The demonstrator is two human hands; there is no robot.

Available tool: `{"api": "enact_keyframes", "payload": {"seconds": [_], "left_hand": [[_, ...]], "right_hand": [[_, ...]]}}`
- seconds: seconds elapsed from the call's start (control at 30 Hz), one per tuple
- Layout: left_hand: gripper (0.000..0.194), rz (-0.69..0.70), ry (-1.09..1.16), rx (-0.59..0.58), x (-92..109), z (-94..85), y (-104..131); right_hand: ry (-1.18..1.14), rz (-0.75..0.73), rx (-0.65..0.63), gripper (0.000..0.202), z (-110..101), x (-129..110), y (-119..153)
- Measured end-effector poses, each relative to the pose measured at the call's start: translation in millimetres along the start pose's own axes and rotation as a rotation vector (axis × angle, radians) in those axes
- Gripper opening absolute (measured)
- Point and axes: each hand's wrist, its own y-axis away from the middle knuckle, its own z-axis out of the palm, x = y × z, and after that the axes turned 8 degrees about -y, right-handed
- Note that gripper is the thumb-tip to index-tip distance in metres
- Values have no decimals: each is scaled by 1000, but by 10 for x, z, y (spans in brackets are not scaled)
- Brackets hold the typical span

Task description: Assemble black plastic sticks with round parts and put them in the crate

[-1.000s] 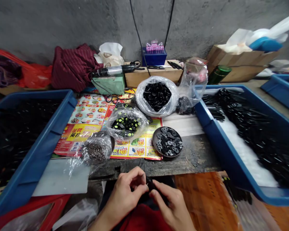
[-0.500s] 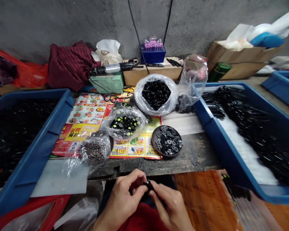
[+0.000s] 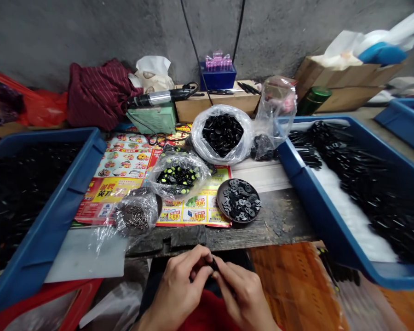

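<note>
Just below the bench's front edge, my left hand and my right hand meet at a small black part, which both pinch between their fingers; most of it is hidden. Beyond them on the bench is a dark bowl of flat black pieces. Small metal pins lie in a plastic-lined bowl to the left. Behind these are a plastic bag of black and yellow-green parts and a larger bag of round black parts.
Blue bins of black parts stand at the left and right. A power tool rests on a green box at the back. A red stool is at lower left.
Both hands remain together, with slightly shifted fingers. The black part between them has turned a little and shows less. The view has shifted slightly.
</note>
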Motion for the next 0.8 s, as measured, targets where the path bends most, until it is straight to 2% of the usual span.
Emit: {"api": "enact_keyframes", "payload": {"seconds": [0.13, 0.27, 0.37, 0.53, 0.8], "left_hand": [[9, -20, 45, 2, -30, 0, 1], [11, 17, -3, 42, -33, 11, 8], [15, 59, -41, 89, -31, 27, 16], [11, 56, 10, 73, -21, 20, 1], [18, 160, -42, 181, -5, 45, -4]], "right_hand": [[51, -42, 27, 34, -4, -1, 3], [125, -93, 25, 37, 10, -1, 11], [91, -76, 29, 37, 5, -2, 8], [41, -40, 34, 36, -6, 9, 8], [-30, -31, 35, 32, -60, -34, -51]]}}
